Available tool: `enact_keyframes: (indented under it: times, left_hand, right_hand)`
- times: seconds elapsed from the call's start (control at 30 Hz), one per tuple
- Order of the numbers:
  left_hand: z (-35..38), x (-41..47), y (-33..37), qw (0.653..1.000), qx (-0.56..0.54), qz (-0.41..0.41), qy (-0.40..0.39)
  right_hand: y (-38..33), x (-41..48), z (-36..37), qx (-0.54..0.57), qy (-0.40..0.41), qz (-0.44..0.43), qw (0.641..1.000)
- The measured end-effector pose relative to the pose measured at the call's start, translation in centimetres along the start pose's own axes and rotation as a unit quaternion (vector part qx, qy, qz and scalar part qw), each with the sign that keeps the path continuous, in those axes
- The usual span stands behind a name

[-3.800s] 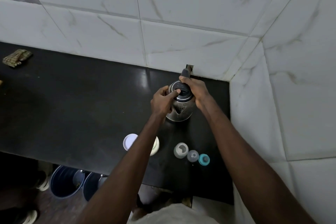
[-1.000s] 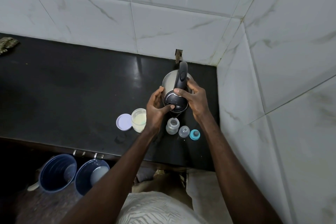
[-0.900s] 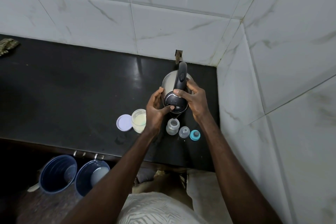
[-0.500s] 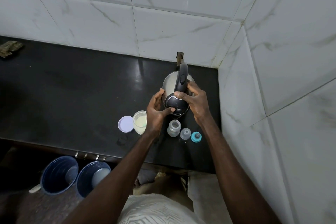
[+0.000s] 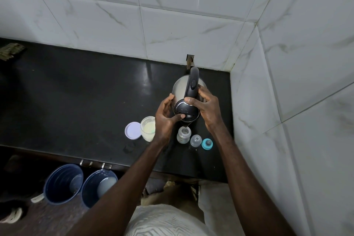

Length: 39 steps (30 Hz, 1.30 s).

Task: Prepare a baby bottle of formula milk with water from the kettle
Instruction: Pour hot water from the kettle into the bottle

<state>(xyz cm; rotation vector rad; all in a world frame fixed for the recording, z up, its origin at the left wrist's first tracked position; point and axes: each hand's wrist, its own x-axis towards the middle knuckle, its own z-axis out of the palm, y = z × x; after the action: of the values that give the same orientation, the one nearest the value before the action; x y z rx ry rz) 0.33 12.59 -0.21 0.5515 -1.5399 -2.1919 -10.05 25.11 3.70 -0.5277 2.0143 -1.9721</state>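
Observation:
A steel kettle point(image 5: 181, 87) with a black handle and lid is tilted forward, its spout right over the open baby bottle point(image 5: 183, 135) on the black counter point(image 5: 86, 92). My right hand point(image 5: 207, 109) grips the kettle's handle. My left hand point(image 5: 165, 119) holds the kettle's left side, thumb pressed on the lid. Water at the spout is hard to make out. Beside the bottle stand a clear cap point(image 5: 195, 140) and a teal teat ring point(image 5: 207, 144). An open formula tub point(image 5: 147, 128) and its pale lid point(image 5: 133, 131) sit to the left.
White tiled walls close in behind and on the right, forming a corner. Two blue buckets point(image 5: 63, 184) point(image 5: 99, 188) stand on the floor below the counter's front edge. A woven cloth point(image 5: 9, 50) lies at the counter's far left.
The kettle has been lifted from upright and tipped forward over the bottle. Over the last second both hands and the kettle have hardly moved; only the camera shifted slightly.

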Motion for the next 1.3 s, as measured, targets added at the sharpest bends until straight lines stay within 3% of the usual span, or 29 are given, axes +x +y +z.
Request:
enact_keyframes:
  times: [1.3]
  left_hand:
    - [-0.25,-0.37,-0.09,1.000,0.000,-0.001,0.005]
  right_hand:
    - [-0.49,-0.46,0.09,-0.002,-0.006,-0.006,1.000]
